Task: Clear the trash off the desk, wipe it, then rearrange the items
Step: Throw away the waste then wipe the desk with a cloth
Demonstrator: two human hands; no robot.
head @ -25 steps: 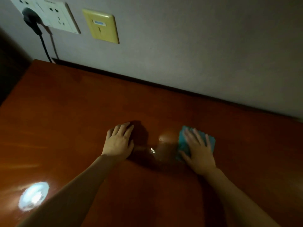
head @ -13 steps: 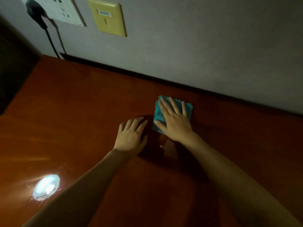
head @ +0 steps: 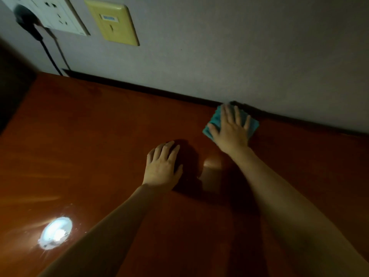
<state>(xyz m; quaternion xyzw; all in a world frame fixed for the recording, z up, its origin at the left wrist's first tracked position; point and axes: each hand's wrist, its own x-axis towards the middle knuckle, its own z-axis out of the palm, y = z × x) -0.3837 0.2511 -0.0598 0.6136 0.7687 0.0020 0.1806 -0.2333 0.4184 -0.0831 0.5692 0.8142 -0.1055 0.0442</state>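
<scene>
Grey wall (head: pixel 239 47), white socket (head: pixel 58 15), perhaps dim room

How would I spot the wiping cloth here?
Follow the reddish wooden desk back to the grey wall. There the right hand presses flat on a cloth, the only teal thing on the desk.

Glossy wooden desk (head: pixel 99 136); teal cloth (head: pixel 253 126).

Single head-worn view, angled forward and down, close over glossy reddish-brown wooden desk (head: pixel 99 136), facing grey wall behind desk.
</scene>
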